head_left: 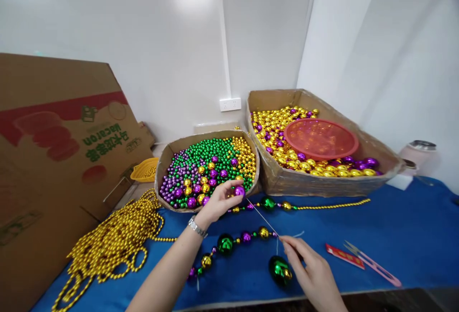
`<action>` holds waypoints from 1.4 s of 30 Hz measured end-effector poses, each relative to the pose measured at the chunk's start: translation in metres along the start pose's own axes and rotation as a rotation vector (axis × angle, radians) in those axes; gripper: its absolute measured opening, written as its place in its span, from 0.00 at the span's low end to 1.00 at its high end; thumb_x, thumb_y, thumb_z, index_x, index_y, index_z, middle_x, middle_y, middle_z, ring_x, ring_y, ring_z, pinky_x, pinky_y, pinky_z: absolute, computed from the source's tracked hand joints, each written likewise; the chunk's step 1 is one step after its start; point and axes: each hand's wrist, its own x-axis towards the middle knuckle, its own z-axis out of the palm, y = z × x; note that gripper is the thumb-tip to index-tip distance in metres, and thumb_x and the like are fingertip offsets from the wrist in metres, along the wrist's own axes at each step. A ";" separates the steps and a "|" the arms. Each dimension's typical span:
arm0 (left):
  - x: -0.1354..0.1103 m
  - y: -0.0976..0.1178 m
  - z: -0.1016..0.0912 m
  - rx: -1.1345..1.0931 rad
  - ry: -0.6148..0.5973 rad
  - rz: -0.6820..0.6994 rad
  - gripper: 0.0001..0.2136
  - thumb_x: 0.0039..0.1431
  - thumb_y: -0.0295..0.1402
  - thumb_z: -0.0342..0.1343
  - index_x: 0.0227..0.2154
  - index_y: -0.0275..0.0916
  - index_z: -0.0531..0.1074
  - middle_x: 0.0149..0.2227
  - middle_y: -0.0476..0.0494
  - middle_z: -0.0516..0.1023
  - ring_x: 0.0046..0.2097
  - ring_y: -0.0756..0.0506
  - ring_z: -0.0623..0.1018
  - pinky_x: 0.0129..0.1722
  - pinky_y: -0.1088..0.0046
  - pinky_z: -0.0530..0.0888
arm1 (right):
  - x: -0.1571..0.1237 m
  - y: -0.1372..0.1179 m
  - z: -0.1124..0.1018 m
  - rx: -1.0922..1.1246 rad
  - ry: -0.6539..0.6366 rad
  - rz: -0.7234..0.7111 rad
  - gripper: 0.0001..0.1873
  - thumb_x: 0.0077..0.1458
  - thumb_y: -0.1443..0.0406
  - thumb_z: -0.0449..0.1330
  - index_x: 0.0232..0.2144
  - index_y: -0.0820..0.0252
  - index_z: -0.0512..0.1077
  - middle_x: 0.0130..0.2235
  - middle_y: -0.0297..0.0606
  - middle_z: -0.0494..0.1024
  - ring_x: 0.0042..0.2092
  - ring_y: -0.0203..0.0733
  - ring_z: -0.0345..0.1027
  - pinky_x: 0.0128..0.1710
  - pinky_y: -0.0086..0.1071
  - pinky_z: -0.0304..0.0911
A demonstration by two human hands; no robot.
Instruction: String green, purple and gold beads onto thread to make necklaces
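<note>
My left hand (219, 200) pinches a purple bead (239, 191) at the front rim of a cardboard box (168, 154) filled with green, purple and gold beads. My right hand (310, 269) pinches the end of a thin needle (263, 217) that points up toward the purple bead. A strand of gold, green and purple beads (229, 243) lies on the blue table (394, 235) below my hands. A large green bead (280, 271) rests loose by my right hand.
A larger cardboard box (322, 183) of gold and purple beads holds a red basket (320, 138). A heap of gold bead strings (111, 240) lies at left beside a big carton (53, 149). Thread snips (373, 263) and a red packet (344, 256) lie at right.
</note>
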 end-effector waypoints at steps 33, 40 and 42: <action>-0.027 -0.009 0.013 -0.731 0.035 -0.201 0.13 0.57 0.32 0.56 0.45 0.33 0.70 0.44 0.35 0.76 0.34 0.46 0.78 0.37 0.69 0.74 | 0.003 -0.011 -0.005 -0.092 0.116 -0.250 0.11 0.61 0.63 0.50 0.39 0.56 0.72 0.34 0.37 0.79 0.34 0.38 0.75 0.34 0.27 0.69; -0.027 -0.008 0.013 -0.704 0.050 -0.186 0.13 0.57 0.32 0.56 0.44 0.34 0.71 0.43 0.35 0.77 0.34 0.47 0.78 0.36 0.69 0.74 | 0.001 -0.009 -0.004 -0.123 0.089 -0.255 0.12 0.61 0.63 0.50 0.40 0.57 0.72 0.35 0.38 0.79 0.35 0.39 0.75 0.34 0.28 0.70; -0.027 -0.007 0.013 -0.691 0.055 -0.184 0.13 0.57 0.32 0.57 0.44 0.34 0.71 0.43 0.35 0.76 0.34 0.48 0.78 0.36 0.69 0.74 | 0.001 -0.009 -0.004 -0.130 0.091 -0.253 0.12 0.62 0.63 0.50 0.39 0.57 0.73 0.34 0.38 0.79 0.34 0.40 0.75 0.34 0.28 0.70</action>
